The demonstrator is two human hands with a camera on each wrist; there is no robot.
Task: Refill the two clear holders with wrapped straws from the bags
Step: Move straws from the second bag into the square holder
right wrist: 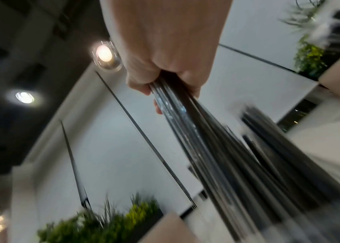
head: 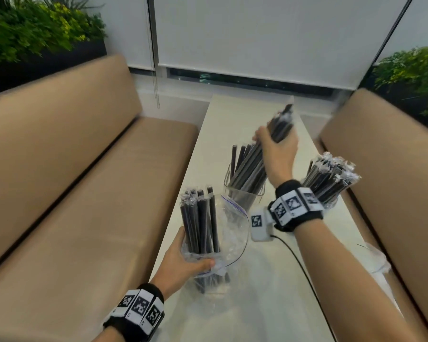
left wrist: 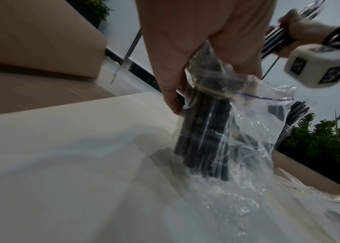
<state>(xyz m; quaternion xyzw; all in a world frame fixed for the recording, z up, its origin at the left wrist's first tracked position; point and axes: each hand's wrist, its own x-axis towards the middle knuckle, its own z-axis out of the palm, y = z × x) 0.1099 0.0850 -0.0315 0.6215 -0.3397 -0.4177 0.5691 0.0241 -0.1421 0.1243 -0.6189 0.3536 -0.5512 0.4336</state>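
- Both arms bare, no sleeves.
- Left wristband (head: pixel 139 307): black fabric w/ white tiles around it, each tile printed w/ a black square code pattern.
- Right wristband (head: pixel 296 203): same kind, black w/ white coded tiles.
- Camera box (head: pixel 260 225) under right wrist: white, rounded corners, black-and-white code on its faces.
- Cable (head: pixel 299 265): thin, black, runs from that box back along the forearm.

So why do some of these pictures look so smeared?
Right wrist view: the straws the right hand grips streak with motion, and ceiling lamps flare. Head view: fairly sharp, edges bent. Left wrist view: dim, the bag soft.
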